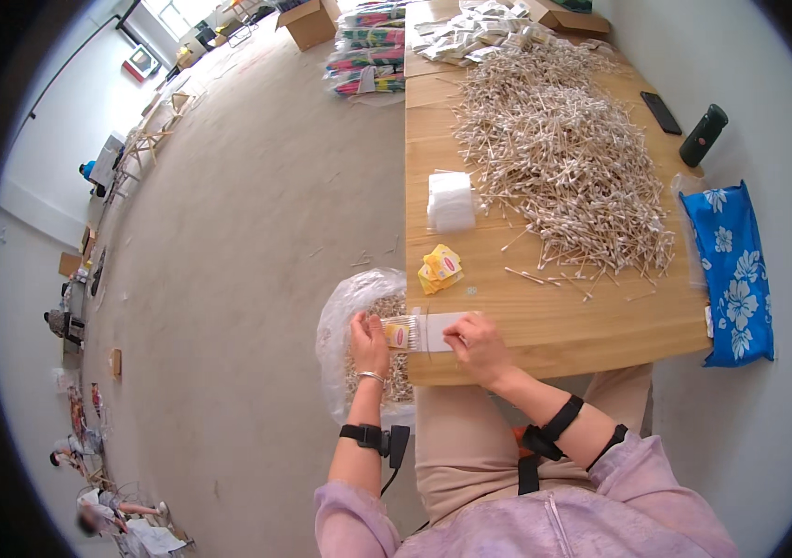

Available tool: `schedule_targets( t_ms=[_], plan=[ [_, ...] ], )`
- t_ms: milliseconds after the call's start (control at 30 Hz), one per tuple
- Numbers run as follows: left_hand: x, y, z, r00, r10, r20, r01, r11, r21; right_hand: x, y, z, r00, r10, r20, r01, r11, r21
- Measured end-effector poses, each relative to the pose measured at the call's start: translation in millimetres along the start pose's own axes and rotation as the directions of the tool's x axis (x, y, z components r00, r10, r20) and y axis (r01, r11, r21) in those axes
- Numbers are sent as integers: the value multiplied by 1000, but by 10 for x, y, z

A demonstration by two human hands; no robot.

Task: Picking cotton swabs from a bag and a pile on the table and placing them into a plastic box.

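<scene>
Your L hand [370, 346] grips the swab packet [412, 333] at the tabletop [591, 325] edge, prob. to steady it; R hand [478, 348] pinches its white end, likely keeping it flat. Yellow cards [440, 269] nearby, w/in reach.

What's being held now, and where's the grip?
The left hand holds the swab packet by its left end; the right hand is at the white piece beside it, grip unclear.

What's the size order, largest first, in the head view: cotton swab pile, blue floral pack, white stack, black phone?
1. Cotton swab pile
2. Blue floral pack
3. White stack
4. Black phone
</scene>
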State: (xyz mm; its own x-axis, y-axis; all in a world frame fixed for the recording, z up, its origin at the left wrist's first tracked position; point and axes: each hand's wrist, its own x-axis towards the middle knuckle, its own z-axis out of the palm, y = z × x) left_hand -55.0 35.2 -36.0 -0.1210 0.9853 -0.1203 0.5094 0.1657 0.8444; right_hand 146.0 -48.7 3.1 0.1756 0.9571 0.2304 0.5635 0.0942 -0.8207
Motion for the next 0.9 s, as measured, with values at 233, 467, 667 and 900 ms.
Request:
schedule_targets(
  t_ms=[233, 467, 667, 900],
  plan=[
    [126, -208, 114, 962, -121, 246, 183, 952, -246, 216, -308, 236, 815, 472, 338, -564, 780, 270],
    [74, -178, 238, 931, -105, 350, 301, 764, -572, 354, -323, 266, 760, 529, 377, -626, 750, 211],
    [50, -153, 251, 929, -104, 356, 313, 736, -601, 384, -348, 324, 729, 542, 418, -655, 729, 199],
    [29, -161, 253, 938, -94, 335, 292, 734, -613, 344, -355, 346, 774, 520, 360, -600, 785, 157]
  ],
)
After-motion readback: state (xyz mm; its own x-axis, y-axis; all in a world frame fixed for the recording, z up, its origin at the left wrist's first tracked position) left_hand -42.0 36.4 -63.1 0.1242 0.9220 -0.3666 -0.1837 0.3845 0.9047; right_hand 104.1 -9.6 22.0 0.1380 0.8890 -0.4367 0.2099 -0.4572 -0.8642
